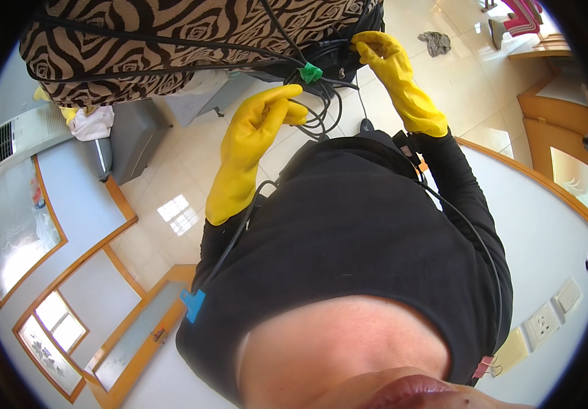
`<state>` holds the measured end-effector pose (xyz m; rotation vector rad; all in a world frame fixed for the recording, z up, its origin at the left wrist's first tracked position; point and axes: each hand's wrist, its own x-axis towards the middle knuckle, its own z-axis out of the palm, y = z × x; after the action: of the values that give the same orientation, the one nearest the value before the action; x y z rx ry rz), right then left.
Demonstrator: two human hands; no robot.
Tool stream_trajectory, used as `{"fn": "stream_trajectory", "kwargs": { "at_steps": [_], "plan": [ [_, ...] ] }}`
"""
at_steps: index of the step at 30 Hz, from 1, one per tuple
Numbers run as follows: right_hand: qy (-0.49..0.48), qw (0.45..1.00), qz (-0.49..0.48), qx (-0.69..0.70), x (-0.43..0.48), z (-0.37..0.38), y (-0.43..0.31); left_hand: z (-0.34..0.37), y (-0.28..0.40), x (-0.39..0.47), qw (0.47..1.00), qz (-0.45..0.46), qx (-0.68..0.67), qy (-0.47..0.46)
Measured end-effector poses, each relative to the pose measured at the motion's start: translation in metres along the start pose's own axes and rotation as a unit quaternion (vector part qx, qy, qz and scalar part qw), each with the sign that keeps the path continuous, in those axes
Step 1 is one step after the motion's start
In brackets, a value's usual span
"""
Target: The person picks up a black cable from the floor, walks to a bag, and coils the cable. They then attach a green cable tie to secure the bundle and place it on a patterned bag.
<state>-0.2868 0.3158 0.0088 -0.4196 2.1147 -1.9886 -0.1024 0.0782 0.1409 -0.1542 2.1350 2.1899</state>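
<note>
Both my hands wear long yellow rubber gloves. My left hand [261, 133] is raised in front of my waist, with its fingers partly bent and apart and nothing visible in it. Just beyond its fingertips hang loops of black cable [324, 110], gathered by a piece of green tape [310, 73]. My right hand [388, 64] is beside a black bag [337, 61], its fingers curled at the bag's edge. Whether those fingers grip the bag or a cable is hidden. Before me is a surface covered by brown-and-black patterned fabric [171, 41], with black cables running across it.
A grey rag [434, 43] lies on the tiled floor [457, 76]. To the left stand a grey cabinet-like piece [143, 138] and a white air conditioner [33, 135]. Part of a person in pink trousers [521, 18] shows at upper right. Wall sockets [542, 326] are at lower right.
</note>
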Motion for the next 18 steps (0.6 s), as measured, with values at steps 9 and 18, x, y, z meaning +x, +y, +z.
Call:
{"fn": "stream_trajectory", "kwargs": {
  "at_steps": [9, 18],
  "plan": [
    [0.108, 0.99, 0.028, 0.091, -0.046, -0.04, -0.02, -0.033, 0.008, -0.005, 1.0, -0.015, -0.001, 0.017],
    [-0.026, 0.967, -0.182, -0.179, -0.07, 0.015, -0.127, -0.019, 0.03, 0.004, 0.997, 0.031, 0.072, -0.001]
  ]
}}
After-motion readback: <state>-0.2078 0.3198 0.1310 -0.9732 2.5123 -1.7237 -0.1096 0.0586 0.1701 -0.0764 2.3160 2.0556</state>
